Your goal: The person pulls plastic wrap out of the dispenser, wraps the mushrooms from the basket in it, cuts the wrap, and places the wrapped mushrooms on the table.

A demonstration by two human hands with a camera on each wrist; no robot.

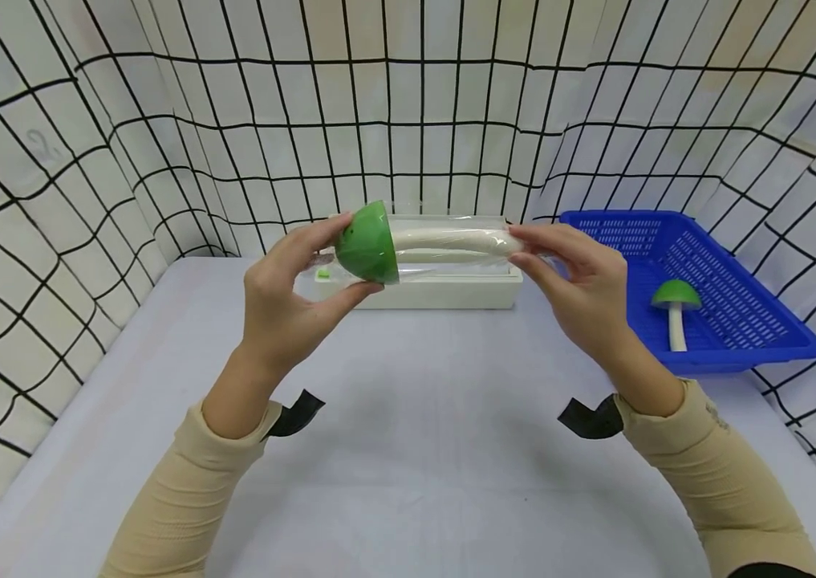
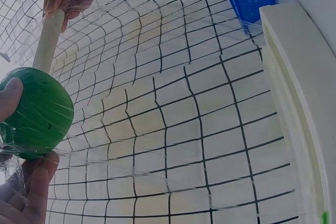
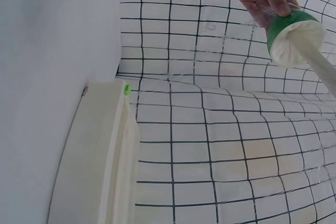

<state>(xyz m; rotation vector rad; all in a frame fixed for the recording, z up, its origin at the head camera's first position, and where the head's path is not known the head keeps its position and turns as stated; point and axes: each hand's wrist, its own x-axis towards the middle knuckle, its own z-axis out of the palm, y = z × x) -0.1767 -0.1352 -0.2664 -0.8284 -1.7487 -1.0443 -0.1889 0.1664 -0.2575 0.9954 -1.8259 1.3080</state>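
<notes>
My left hand [image 1: 283, 299] grips the domed green cap of a toy mushroom [image 1: 367, 247], its thumb below and fingers above. The mushroom lies sideways in the air, its white stem pointing right. Clear plastic wrap [image 1: 451, 271] surrounds it, wrinkled and shiny. With thumb and fingertips, my right hand [image 1: 584, 281] pinches the stem's far end through the film. In the left wrist view the film gathers in creases beside the green cap [image 2: 39, 111]. The cap's pale underside [image 3: 286, 48] shows in the right wrist view.
Just behind the mushroom stands a long white box [image 1: 444, 292] with a small green tab at its left end. To the right, a blue basket [image 1: 754, 353] holds another green-capped mushroom [image 1: 676, 305]. Black wire mesh [image 1: 422, 124] encloses the white-covered table [image 1: 408, 449] at the back and sides.
</notes>
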